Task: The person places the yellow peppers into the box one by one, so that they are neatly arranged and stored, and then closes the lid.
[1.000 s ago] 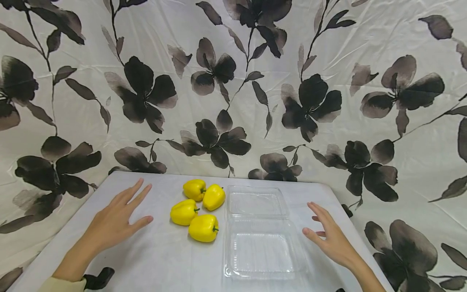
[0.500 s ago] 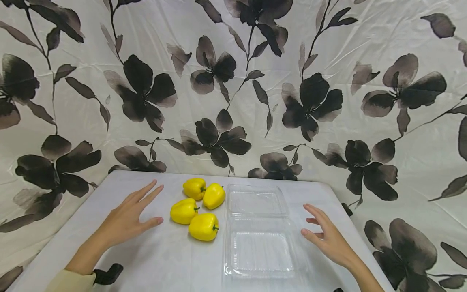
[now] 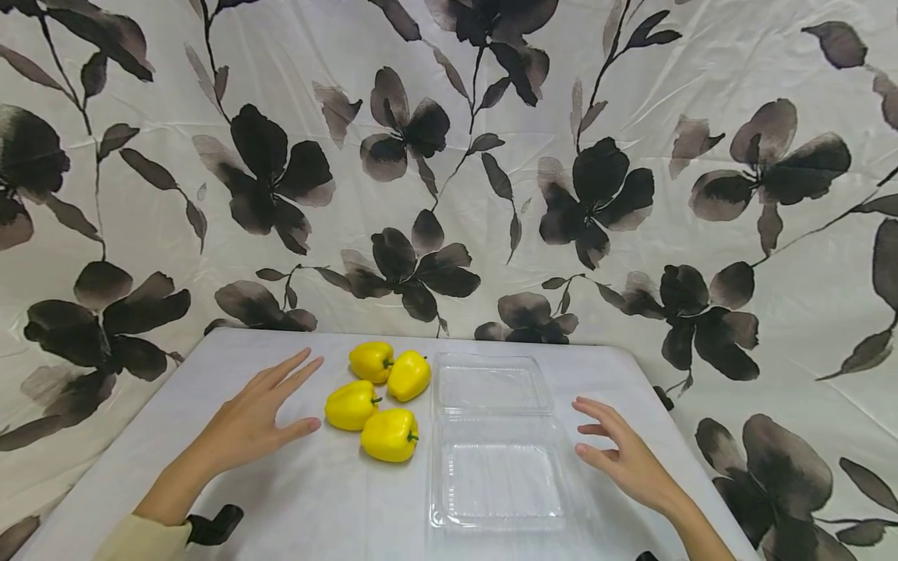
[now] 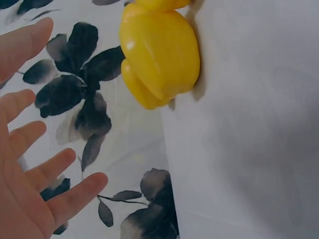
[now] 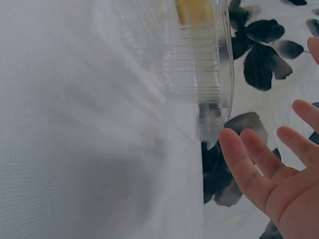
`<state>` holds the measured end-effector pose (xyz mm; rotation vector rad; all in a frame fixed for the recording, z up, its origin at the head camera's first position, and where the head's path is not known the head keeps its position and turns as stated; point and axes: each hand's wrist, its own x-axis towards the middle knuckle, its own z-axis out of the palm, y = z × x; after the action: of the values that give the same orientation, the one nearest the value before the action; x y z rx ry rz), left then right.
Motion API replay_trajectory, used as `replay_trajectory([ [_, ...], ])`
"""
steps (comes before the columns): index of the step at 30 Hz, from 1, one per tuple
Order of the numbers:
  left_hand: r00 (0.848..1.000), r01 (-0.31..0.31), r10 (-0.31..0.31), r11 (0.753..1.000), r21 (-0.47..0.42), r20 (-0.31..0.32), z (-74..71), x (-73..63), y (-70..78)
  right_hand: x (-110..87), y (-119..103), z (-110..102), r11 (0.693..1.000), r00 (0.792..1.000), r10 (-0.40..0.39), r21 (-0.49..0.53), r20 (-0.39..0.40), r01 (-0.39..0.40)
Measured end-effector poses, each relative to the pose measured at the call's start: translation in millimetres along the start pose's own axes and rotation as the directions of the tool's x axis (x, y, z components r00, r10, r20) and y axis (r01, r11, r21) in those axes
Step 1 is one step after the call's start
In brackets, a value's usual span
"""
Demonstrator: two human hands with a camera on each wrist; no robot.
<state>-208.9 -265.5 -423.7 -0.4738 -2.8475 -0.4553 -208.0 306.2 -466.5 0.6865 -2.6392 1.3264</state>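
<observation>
Several yellow bell peppers sit grouped on the white table, among them a front pepper (image 3: 389, 435), a left pepper (image 3: 352, 405) and a right pepper (image 3: 409, 375). My left hand (image 3: 256, 421) hovers to their left, fingers spread and holding nothing. The left wrist view shows a yellow pepper (image 4: 162, 52) beyond the outstretched fingers. Right of the peppers lies a clear plastic clamshell container (image 3: 501, 483), its lid (image 3: 493, 386) folded back away from me. To the container's right is my right hand (image 3: 624, 456), relaxed and holding nothing; the container wall (image 5: 199, 74) shows in the right wrist view.
The tabletop (image 3: 316, 514) is covered in white and ends at a floral curtain (image 3: 449, 156) behind and at both sides. A black strap piece (image 3: 216, 525) sticks out by the left sleeve (image 3: 143, 539).
My left hand has moved right, closer to the peppers. My right hand has drifted slightly left toward the container. The peppers and container stay where they were.
</observation>
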Motion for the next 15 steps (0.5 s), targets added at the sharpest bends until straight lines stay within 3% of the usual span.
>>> replay_trajectory([
  [15,1.000,-0.020,0.020,0.999,-0.029,-0.002,5.6,6.7,7.2,-6.8,7.8,2.3,0.995,0.999,-0.007,0.104,0.043,0.003],
])
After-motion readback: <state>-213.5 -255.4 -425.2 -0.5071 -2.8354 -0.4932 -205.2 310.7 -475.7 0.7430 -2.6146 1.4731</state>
